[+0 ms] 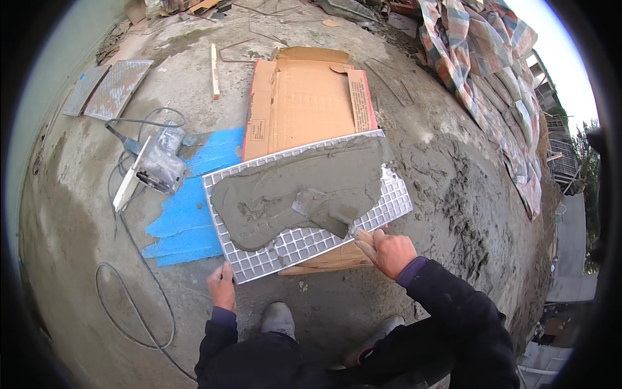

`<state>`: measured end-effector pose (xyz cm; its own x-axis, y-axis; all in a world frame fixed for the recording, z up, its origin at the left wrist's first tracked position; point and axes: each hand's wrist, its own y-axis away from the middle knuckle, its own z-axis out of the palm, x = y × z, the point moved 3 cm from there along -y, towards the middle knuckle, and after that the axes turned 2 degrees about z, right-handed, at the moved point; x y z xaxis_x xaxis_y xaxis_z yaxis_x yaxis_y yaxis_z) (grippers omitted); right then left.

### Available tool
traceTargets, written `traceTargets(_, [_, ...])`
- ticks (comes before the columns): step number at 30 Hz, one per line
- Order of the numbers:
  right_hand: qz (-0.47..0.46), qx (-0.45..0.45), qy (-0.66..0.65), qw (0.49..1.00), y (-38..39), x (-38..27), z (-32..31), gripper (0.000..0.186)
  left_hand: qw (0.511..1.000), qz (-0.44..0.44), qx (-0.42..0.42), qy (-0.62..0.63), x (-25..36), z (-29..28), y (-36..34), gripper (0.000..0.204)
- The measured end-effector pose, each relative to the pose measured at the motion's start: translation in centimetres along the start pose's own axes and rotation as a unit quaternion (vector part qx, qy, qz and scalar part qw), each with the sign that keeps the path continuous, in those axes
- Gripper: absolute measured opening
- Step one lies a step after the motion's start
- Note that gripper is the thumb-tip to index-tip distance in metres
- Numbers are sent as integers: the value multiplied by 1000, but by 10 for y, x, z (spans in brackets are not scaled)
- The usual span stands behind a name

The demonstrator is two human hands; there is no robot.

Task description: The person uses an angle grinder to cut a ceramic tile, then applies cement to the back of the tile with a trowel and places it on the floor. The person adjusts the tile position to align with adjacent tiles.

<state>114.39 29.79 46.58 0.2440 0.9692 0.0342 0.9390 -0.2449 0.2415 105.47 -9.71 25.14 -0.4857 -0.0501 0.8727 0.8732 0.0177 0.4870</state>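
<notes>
A rectangular panel with a raised grid (393,200) lies tilted across a cardboard sheet. Wet grey mortar (278,185) covers most of its face; the grid shows bare along the near edge and at the right end. My right hand (392,254) is closed round the wooden handle of a trowel (329,214), whose blade rests in the mortar near the panel's middle and carries mortar on it. At the panel's near left corner, my left hand (222,288) grips the edge, thumb on the upper side; its other fingers are partly hidden.
The flattened cardboard (311,97) and a blue foam sheet (188,223) lie under and beside the panel. To the left sits a power saw (159,162) with a looping cable (133,311). Wet mortar (447,194) spreads over the ground at right, before a checked tarpaulin (486,97).
</notes>
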Motion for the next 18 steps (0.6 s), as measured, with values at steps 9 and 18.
traceTargets(9, [122, -4, -126, 984, 37, 111, 18, 62, 1000, 17, -13, -19, 3, -4, -2, 33])
traceTargets(18, [190, 43, -30, 980, 41, 180, 63, 58, 999, -11, 6, -44, -3, -13, -11, 34])
